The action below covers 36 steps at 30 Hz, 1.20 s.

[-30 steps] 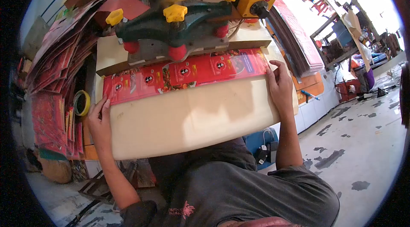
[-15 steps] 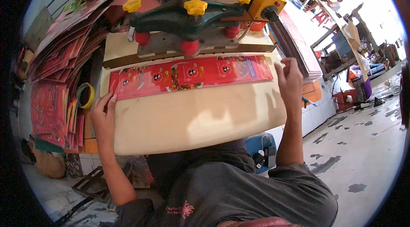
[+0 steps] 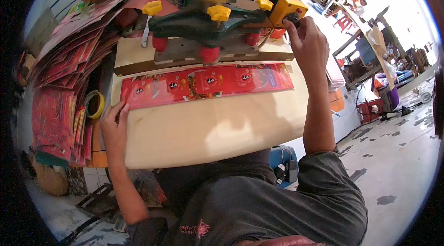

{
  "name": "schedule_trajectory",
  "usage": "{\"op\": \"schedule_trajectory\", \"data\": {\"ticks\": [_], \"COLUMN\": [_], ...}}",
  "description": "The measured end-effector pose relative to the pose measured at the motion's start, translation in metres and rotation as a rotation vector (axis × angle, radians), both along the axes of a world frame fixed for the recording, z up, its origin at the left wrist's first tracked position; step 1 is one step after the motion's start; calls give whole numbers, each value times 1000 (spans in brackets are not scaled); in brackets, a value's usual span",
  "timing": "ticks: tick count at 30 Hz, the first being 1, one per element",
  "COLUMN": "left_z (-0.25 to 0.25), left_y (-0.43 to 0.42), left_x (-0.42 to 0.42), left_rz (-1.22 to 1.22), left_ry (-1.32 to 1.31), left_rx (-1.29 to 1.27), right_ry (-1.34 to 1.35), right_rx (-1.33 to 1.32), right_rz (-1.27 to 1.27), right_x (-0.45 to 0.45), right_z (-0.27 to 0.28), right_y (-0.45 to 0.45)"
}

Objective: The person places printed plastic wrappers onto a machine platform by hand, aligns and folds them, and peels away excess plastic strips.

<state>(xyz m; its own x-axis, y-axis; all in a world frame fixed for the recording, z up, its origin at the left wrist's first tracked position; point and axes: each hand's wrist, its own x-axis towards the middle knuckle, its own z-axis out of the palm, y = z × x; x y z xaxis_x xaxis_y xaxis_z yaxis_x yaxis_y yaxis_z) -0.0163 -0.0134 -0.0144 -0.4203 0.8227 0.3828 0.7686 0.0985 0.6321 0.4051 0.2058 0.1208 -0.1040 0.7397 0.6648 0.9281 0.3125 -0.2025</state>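
A long red printed plastic strip (image 3: 208,81), showing food pictures and round logos, lies on a cream board (image 3: 208,130). My left hand (image 3: 114,123) is at the strip's left end, thumb and fingers closed on its edge. My right hand (image 3: 312,44) grips the black knob (image 3: 292,18) on the yellow control box (image 3: 282,7). A dark green press head (image 3: 185,24) with yellow knobs and red feet stands behind the strip. Part of the black knob is hidden by my fingers.
Stacks of red printed sheets (image 3: 69,70) stand on the left, with a yellow tape roll (image 3: 95,104) beside them. A pale block (image 3: 134,54) sits under the press. A blue container (image 3: 282,165) with a cable is below the board. Cluttered benches (image 3: 370,37) stand at the right.
My right hand has gone up from the strip's right end to the knob on the yellow box. My left hand stays at the strip's left end. The view has shifted slightly.
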Motion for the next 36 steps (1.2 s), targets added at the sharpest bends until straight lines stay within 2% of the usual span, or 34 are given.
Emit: {"op": "schedule_trajectory", "data": {"ticks": [5, 8, 14, 17, 28, 30, 36], "left_z": [-3, -2, 4, 5, 7, 3, 1], "left_y": [2, 3, 1, 0, 4, 3, 3], "left_x": [-5, -3, 1, 2, 3, 2, 1], "left_rz": [-4, -8, 9, 14, 0, 6, 10], "left_ry": [4, 13, 22, 11, 18, 2, -12], "left_rx": [-18, -16, -35, -42, -44, -32, -41], "right_ry": [-74, -83, 91, 170, 35, 3, 96], "right_rx": [-33, 40, 18, -55, 34, -24, -65], "right_rz": [-41, 28, 160, 143, 93, 57, 91], "right_x": [-1, 3, 2, 4, 4, 4, 6], "right_z": [1, -3, -4, -7, -6, -4, -8], "right_y": [2, 6, 9, 13, 14, 15, 18]}}
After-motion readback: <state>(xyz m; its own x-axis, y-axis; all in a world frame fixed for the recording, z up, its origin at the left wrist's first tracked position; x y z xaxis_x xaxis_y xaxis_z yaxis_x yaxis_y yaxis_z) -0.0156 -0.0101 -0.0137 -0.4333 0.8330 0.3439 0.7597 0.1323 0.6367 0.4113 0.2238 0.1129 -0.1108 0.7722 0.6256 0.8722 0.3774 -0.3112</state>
